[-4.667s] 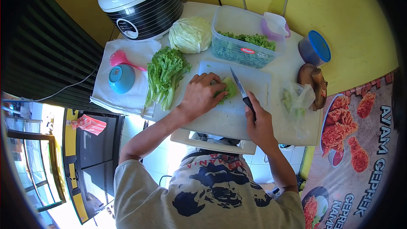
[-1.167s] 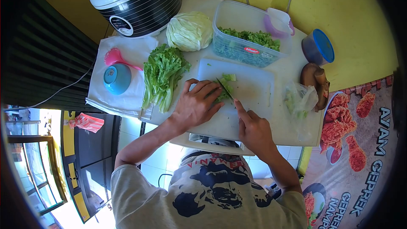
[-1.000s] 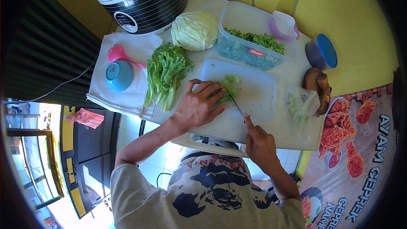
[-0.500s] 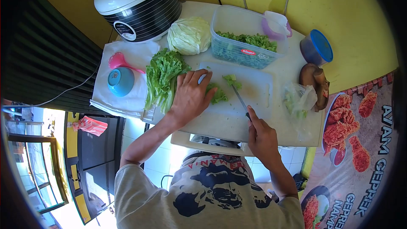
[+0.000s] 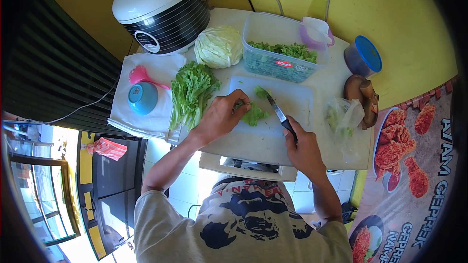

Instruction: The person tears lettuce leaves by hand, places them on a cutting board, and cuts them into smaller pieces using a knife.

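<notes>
My right hand is closed around the black handle of a knife, whose blade points up and left over the white cutting board. At the blade's tip lies a small cut piece of lettuce. My left hand pinches the edge of a lettuce leaf on the board, fingers curled and thumb pressed in. Just left of that hand rests a bunch of lettuce. A clear plastic container holding chopped lettuce stands behind the board.
A cabbage and a rice cooker stand at the back left. On a white cloth are a blue bowl and a pink ladle. To the right are a plastic bag, a brown stone mortar and a blue-lidded tub.
My left fingers, earlier stretched out over the lettuce, have curled into a pinch on the leaf. The knife has turned so its blade shows broader. The view has shifted slightly.
</notes>
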`<state>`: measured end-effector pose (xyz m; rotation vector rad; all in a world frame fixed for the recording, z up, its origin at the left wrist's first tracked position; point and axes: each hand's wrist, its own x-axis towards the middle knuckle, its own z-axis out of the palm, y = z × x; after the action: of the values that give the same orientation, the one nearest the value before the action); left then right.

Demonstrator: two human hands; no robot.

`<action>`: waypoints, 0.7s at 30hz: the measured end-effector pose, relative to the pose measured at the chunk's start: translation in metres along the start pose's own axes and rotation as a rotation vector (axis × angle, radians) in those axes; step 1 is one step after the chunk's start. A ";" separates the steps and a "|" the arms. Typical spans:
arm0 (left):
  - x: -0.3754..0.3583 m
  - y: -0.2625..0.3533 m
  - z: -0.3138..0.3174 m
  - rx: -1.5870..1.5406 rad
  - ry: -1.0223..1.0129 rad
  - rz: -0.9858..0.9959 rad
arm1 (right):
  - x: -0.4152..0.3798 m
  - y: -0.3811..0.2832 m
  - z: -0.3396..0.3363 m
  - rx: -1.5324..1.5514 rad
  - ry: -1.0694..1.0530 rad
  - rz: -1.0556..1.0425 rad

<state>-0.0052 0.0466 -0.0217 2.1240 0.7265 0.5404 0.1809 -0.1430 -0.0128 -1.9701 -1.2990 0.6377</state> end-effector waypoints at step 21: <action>0.015 -0.006 -0.015 0.001 -0.150 -0.082 | 0.054 0.015 0.048 0.343 0.022 -0.188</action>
<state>-0.0048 0.0679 -0.0163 2.1002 0.7252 0.3330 0.1762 -0.0841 -0.0570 -1.5555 -1.2500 0.6930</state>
